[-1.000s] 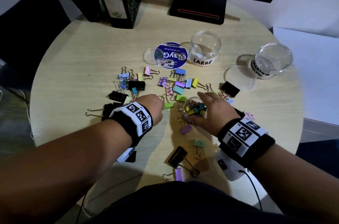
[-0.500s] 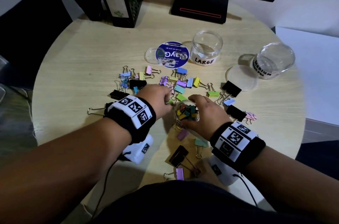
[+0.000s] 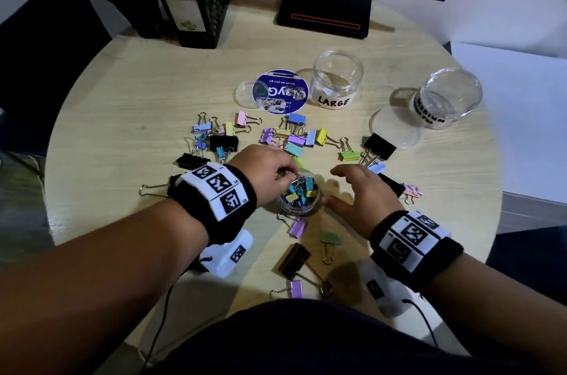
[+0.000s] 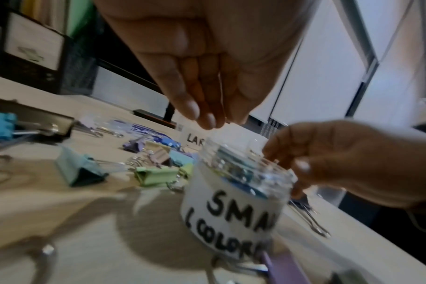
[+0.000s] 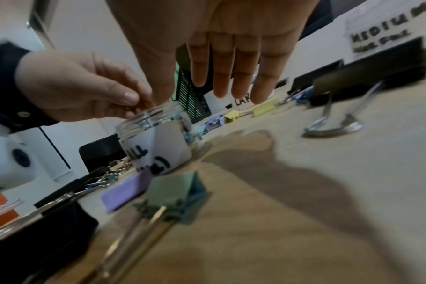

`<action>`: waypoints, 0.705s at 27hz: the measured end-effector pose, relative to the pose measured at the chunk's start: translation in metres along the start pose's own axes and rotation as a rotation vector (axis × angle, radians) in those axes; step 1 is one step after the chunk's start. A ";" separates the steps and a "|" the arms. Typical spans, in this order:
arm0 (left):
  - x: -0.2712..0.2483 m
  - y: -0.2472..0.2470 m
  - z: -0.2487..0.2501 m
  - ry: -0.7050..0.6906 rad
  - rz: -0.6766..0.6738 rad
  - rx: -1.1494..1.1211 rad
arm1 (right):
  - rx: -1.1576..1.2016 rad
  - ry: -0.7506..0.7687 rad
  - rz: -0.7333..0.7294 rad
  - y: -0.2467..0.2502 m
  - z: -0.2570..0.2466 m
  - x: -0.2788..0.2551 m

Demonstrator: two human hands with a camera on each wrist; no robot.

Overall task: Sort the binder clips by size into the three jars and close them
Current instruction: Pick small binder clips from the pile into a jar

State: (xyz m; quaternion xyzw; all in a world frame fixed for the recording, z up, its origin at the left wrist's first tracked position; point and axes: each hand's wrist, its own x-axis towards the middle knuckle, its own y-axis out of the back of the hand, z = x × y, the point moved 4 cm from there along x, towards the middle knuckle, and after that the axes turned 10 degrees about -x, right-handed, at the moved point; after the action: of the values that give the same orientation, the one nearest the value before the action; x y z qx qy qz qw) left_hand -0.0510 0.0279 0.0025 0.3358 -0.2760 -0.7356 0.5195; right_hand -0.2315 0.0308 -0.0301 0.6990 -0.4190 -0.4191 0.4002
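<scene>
The small jar, labelled SMALL, stands open near the table's middle front, nearly full of small coloured clips. My left hand hovers over its mouth with thumb and fingertips pinched on something small, seemingly a small clip. My right hand is just right of the jar with straight, spread fingers and holds nothing. Empty and open, the LARGE jar and the MEDIUM jar stand farther back. Medium coloured clips and large black clips lie scattered.
A blue-labelled lid and a clear lid lie near the back jars. More clips lie by the front edge, among them a black one. A monitor stand and a mesh file holder stand at the back.
My left hand came from the clips on the table to above the small jar. My right hand, which gripped the jar, has let go and spread beside it.
</scene>
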 end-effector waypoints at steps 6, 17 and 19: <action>-0.016 0.017 -0.037 0.127 -0.022 0.138 | -0.161 0.346 0.036 0.002 -0.015 -0.012; -0.054 0.036 -0.088 0.450 -0.087 0.301 | -0.374 0.544 -0.284 -0.041 -0.093 -0.020; -0.057 0.035 -0.089 0.493 -0.155 0.319 | -0.409 0.528 -0.303 -0.051 -0.108 -0.014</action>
State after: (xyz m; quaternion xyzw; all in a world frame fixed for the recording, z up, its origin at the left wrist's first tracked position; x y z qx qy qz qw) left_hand 0.0522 0.0659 -0.0142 0.6017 -0.2269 -0.6168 0.4539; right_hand -0.1240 0.0832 -0.0374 0.7427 -0.1006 -0.3539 0.5596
